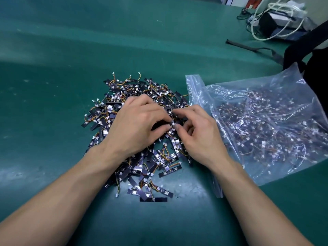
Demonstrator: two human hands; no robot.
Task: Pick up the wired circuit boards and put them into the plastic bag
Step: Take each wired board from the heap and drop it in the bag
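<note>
A heap of small black wired circuit boards [134, 93] with orange-yellow wires and white plugs lies on the green mat [53, 86]. Both hands are on top of the heap. My left hand [136, 125] lies over the middle of it, fingers curled down into the boards. My right hand [197, 134] meets it fingertip to fingertip, pinching boards between thumb and fingers. A clear zip plastic bag [266, 125] lies to the right of the heap, touching it. Many boards lie inside the bag.
A black bag with straps [312, 55] sits behind the plastic bag at the right edge. A dark box wrapped in white cables [276, 20] stands at the back right. Loose boards [152, 192] lie scattered at the heap's near side.
</note>
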